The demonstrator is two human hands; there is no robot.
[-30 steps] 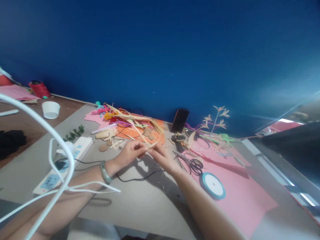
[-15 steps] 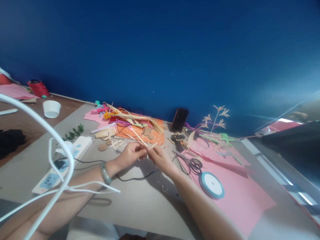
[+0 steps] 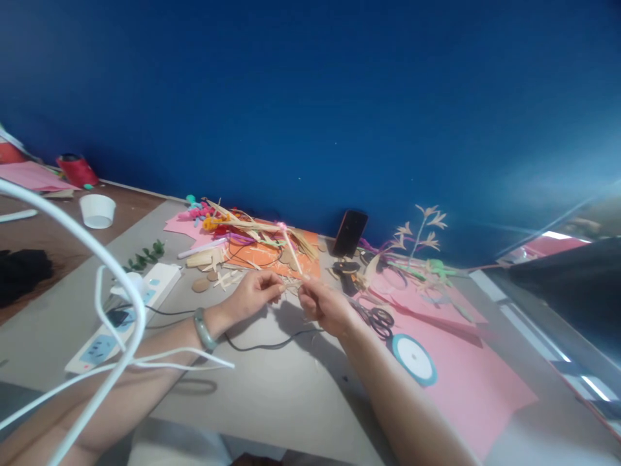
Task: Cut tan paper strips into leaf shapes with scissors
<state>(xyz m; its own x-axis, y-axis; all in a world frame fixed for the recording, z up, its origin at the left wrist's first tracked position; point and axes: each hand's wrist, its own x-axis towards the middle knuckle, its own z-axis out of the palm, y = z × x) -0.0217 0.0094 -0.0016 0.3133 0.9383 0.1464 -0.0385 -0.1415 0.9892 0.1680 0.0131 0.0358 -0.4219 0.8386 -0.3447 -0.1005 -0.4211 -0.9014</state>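
My left hand (image 3: pixel 252 294) and my right hand (image 3: pixel 327 304) meet over the grey table (image 3: pixel 252 388), fingers pinched. Between them is a thin pale straw strip (image 3: pixel 292 251) that rises up and back from my right fingers, with a pink tip. My left fingers pinch small straw pieces at its lower end. A green bangle (image 3: pixel 202 330) sits on my left wrist. Behind the hands lies a pile of straw and coloured strips (image 3: pixel 257 236) on orange paper (image 3: pixel 264 257).
Scissors (image 3: pixel 376 318) and a teal ribbon spool (image 3: pixel 414 359) lie on pink paper (image 3: pixel 466 375) at right. A dark phone (image 3: pixel 350 233) leans on the blue wall. A white power strip (image 3: pixel 126 310), a black cable (image 3: pixel 272 344) and a white cup (image 3: pixel 98 210) are at left.
My right hand has shifted right and turned the straw strip so it now points up and back. My left hand has stayed about where it was.
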